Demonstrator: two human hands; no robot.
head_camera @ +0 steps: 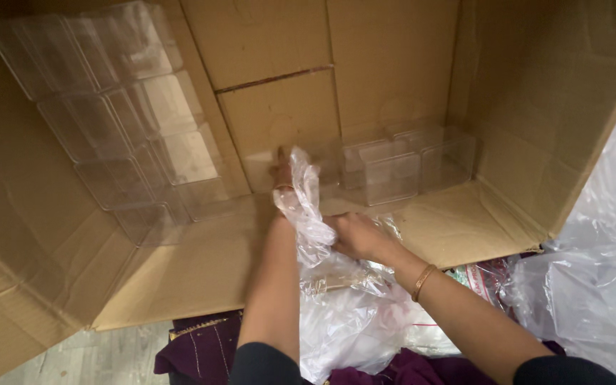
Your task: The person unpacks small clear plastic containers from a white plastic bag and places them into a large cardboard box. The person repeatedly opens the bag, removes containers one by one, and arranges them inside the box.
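You are looking down into a large, open corrugated cardboard box (pixel 265 64) lying on its side, its brown walls creased and matte. Against the box's left wall stands a stack of clear, hard plastic containers (pixel 119 121), square-edged and glossy, arranged in rows and leaning along the wall. Your left hand (pixel 284 187) reaches to the middle of the box floor; it is mostly wrapped in a thin, crinkled clear plastic bag (pixel 308 224), so you cannot tell how far its fingers are closed, though the film lies over and around them. Just to the right, your right hand (pixel 354 235) is closed on the same bag, fingers pinching the wrinkled film near the box's front edge; a thin metal bangle (pixel 423 281) circles that wrist. At the back right corner of the box floor sits a smaller cluster of clear rectangular containers (pixel 408 165), upright and touching each other. Outside the box's right wall lies a heap of loose, shiny plastic sheeting (pixel 593 285). Dark purple fabric (pixel 201 349) shows below the front flap.
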